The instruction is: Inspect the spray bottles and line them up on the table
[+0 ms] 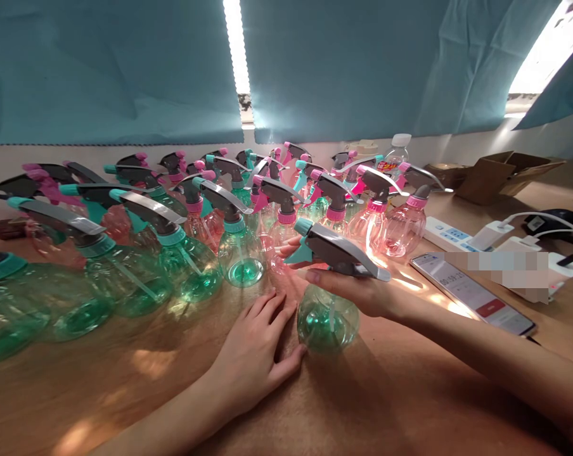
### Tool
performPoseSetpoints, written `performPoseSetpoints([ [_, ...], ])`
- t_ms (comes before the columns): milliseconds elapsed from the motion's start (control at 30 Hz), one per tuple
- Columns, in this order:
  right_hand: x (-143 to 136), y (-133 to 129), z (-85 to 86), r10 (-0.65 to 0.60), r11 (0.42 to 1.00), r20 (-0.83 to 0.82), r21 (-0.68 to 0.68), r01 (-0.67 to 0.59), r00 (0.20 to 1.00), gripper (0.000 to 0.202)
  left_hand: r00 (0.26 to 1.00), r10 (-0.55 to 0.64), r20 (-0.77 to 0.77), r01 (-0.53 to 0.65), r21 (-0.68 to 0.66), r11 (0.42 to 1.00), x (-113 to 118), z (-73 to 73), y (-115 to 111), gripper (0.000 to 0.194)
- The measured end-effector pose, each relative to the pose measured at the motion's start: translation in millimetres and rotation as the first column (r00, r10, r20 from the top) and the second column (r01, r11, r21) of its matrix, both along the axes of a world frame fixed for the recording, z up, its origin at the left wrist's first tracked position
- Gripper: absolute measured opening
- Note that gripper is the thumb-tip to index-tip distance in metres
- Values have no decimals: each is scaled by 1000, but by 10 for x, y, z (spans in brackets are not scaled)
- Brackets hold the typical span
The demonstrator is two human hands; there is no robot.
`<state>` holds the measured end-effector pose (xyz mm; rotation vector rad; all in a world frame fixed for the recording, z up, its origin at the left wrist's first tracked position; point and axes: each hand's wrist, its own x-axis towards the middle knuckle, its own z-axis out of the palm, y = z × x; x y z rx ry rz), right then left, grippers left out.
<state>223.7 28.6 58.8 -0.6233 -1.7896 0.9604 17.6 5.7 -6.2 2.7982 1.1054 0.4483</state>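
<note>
A green spray bottle (pixel 328 323) with a grey and teal trigger head stands on the table in front of me. My right hand (pixel 336 284) grips it around the neck, just under the sprayer, with fingers near the teal trigger. My left hand (pixel 258 342) lies flat on the table to the left of the bottle, fingers spread, its thumb close to the bottle's base. Behind and left of my hands stand several more spray bottles, among them a green one (pixel 241 256) and a pink one (pixel 407 228).
A phone (pixel 474 291) showing a timer lies at the right, beside a white power strip (pixel 452 235) with plugged-in chargers. Farther back are an open cardboard box (pixel 500 177) and a clear drink bottle (pixel 397 152). Blue-green curtains (pixel 343 69) hang behind the table (pixel 172 405).
</note>
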Motion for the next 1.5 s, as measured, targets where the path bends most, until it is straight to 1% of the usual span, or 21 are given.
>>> performPoseSetpoints([
  [133,-4,-7,33,14,1000,41,-17,-13,999,42,1000,-6,7,7,-14,1000,-9,-9,2,53],
  [233,-8,-8,46,25,999,34,-31,-24,999,46,1000,-8,10,8,-17,1000,-11,-2,5,52],
  [467,15,21,-8,16,1000,32,-12,-15,999,49,1000,-11,7,11,-14,1000,-9,-12,3,51],
  [633,20,16,2,3,1000,52,-9,-3,999,50,999,-14,37,14,-13,1000,-13,-15,5,50],
  [800,23,10,21,5,1000,78,-31,-3,997,47,999,-11,31,12,-24,1000,-12,2,7,50],
  [1000,40,19,-13,1,996,39,-88,2,999,38,999,-10,43,10,-20,1000,-15,2,-1,48],
  [1167,29,6,1,-1,992,21,-124,4,1000,35,999,-9,44,10,-17,1000,-11,-4,-1,48],
  [1333,27,3,16,-18,995,46,-97,22,999,33,999,-12,30,13,-14,1000,-11,-9,1,50],
  [1500,35,7,7,-8,994,55,-112,14,998,34,999,-8,38,8,-17,1000,-11,-9,2,49],
])
